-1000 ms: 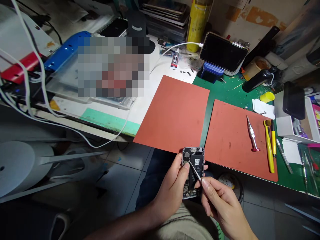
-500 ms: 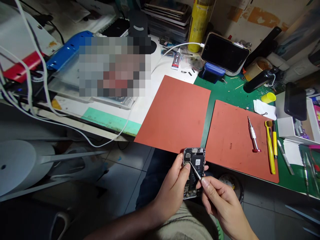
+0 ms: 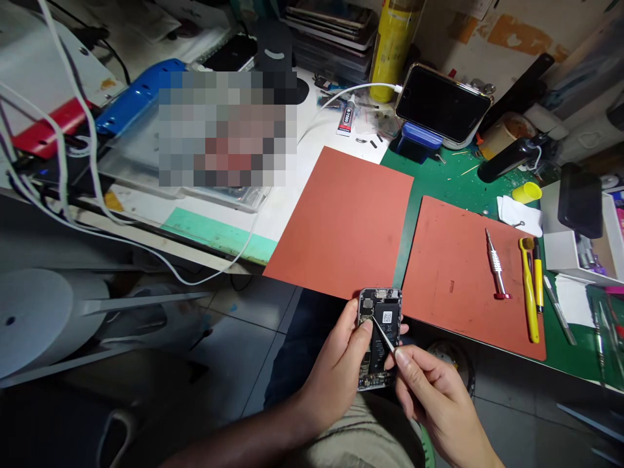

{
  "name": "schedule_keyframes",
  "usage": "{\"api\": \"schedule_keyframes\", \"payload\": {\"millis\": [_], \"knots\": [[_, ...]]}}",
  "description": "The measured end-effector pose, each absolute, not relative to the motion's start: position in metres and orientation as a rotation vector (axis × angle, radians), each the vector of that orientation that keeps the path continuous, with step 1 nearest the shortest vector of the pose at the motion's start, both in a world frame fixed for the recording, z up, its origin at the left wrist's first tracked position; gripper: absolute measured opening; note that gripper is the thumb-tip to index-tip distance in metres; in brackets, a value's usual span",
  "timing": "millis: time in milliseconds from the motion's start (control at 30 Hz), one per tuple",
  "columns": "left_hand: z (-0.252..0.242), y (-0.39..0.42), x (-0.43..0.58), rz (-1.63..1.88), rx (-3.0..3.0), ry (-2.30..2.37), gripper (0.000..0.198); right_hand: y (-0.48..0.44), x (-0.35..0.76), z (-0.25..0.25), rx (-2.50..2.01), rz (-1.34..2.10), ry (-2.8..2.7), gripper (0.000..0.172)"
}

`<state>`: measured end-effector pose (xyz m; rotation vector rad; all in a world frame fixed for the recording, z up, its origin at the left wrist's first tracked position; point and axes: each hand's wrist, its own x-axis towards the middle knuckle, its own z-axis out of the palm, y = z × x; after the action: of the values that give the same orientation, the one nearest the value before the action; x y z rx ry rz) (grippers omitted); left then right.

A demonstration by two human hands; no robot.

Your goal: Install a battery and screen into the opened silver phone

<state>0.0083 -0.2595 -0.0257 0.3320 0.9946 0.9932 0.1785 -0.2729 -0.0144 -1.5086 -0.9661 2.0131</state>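
Note:
An opened smartphone [image 3: 383,351], its black battery and circuit board bare, is gripped in my left hand [image 3: 341,364] just off the bench's front edge. My left thumb presses over its left side while fingertips show along the right side. Pinched between the thumb and fingers of my right hand [image 3: 429,383] is a slim pair of metal tweezers [image 3: 385,336]. Their tip points up and left, at the board beside the battery's upper left edge. Whether the tip touches a part there is too small to tell.
Two reddish-brown mats [image 3: 346,214] lie on the bench. The right one bears a screwdriver [image 3: 496,265] and a yellow brush [image 3: 528,292]. Behind stand a propped phone [image 3: 442,103] with a white cable, and a glue tube [image 3: 346,117]. A white box [image 3: 565,247] sits at right.
The whole view has shifted very slightly. Both hands, the phone and the tweezers keep nearly the same position against each other.

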Motion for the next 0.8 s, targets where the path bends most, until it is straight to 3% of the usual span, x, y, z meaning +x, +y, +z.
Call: {"api": "schedule_keyframes", "payload": {"millis": [800], "knots": [[-0.0204,-0.2591,0.0079,0.989,0.363,1.042,0.043,-0.2730,0.1789,-0.0135,-1.565,1.933,-1.146,0.051]]}}
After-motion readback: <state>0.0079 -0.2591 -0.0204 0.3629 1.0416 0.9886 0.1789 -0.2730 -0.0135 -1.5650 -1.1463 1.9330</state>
